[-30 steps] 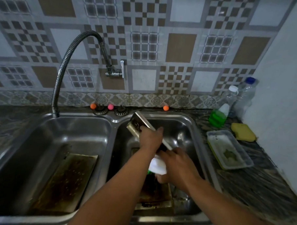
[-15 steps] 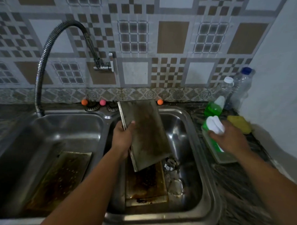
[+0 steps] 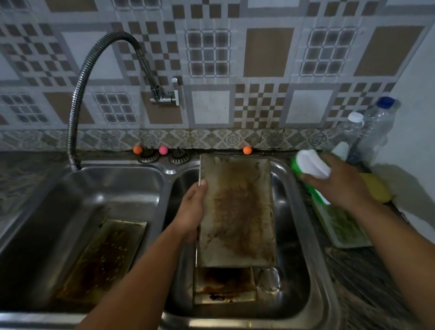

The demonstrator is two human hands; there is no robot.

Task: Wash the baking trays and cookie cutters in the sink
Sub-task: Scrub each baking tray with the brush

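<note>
Brown-and-grey wall tiles (image 3: 266, 52) in checks and grids; silver steel sink (image 3: 315, 244); the held baking tray (image 3: 236, 213) grey, stained rusty brown; a green-and-white scrubber (image 3: 308, 166); yellow sponge (image 3: 377, 188); orange ball (image 3: 247, 150), pink ball (image 3: 163, 150); dark veined tabletop (image 3: 365, 291).

left hand (image 3: 193, 211) grips stained tray (image 3: 236, 213) | right hand (image 3: 340, 185) holds green bottle (image 3: 308, 166)

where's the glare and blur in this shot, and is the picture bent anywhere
Head view: dim light overall; bright glints on the steel sink rim and faucet hose; the right hand and its green scrubber are motion-blurred, while the left hand and its held tray stay sharp; wide-angle distortion bows the wall tiles and counter edges.
</note>
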